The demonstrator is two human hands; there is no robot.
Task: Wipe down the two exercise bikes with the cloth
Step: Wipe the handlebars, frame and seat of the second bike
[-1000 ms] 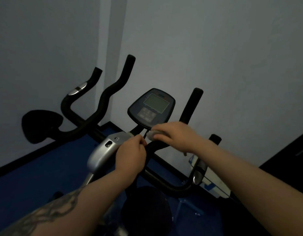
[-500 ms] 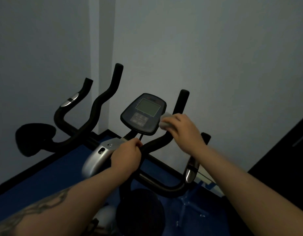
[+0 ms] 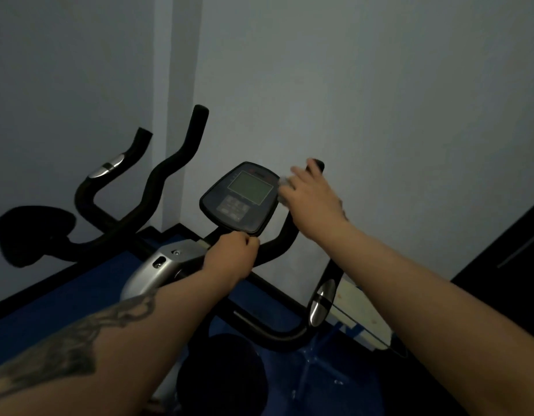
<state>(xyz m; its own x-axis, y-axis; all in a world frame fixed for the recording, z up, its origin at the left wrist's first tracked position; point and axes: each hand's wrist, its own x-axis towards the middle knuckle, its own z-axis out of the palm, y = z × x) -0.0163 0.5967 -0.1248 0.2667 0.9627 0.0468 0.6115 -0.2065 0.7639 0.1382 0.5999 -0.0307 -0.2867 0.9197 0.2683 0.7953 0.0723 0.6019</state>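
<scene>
Gripping the black curved handlebar (image 3: 277, 250) of the near exercise bike, the left hand (image 3: 229, 259) is curled into a fist just below the dark oval console with its grey screen (image 3: 240, 199). The right hand (image 3: 310, 193), blurred, presses a pale crumpled cloth (image 3: 283, 183) against the console's right edge, fingers bent over it. Far left of both hands stands the second bike's black handlebar (image 3: 157, 181).

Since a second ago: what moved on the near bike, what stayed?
The right hand, with the cloth under its fingers, slid from the bar's centre, beside the left hand, up the right handlebar to near its tip, beside the console. Nothing was let go. The left hand stays gripping the bar below the console; the second bike is untouched.
</scene>
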